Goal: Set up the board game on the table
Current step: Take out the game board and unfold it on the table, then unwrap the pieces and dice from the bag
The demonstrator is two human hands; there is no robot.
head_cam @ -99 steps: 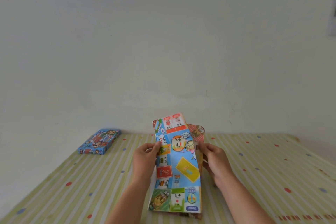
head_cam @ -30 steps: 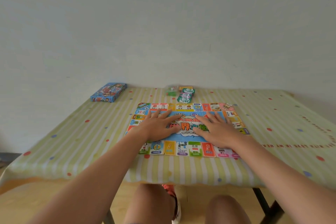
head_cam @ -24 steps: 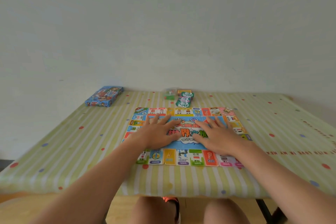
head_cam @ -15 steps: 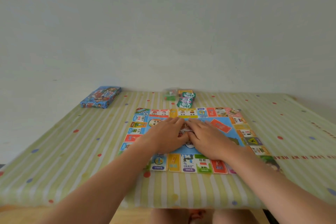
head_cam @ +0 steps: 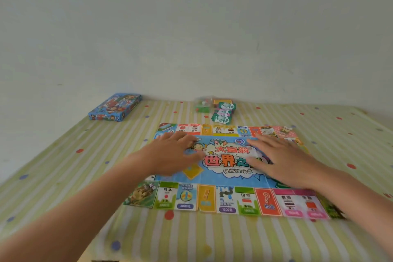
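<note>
The colourful paper game board (head_cam: 227, 198) lies unfolded and flat in the middle of the table. My left hand (head_cam: 172, 155) rests palm down on the board's left half, fingers spread. My right hand (head_cam: 280, 161) lies palm down on the right half, fingers spread too. Neither hand holds anything. Behind the board lie green card packs (head_cam: 222, 112) and a small bag of green pieces (head_cam: 202, 106). The blue game box (head_cam: 116, 107) sits at the far left by the wall.
The table wears a green-and-white striped cloth with coloured dots (head_cam: 63, 176). A plain white wall (head_cam: 191, 27) rises right behind the far edge. The table's near edge runs along the bottom of the view.
The folded board I held upright is now spread flat. In the last half second my hands slid apart from the board's centre toward its left and right halves.
</note>
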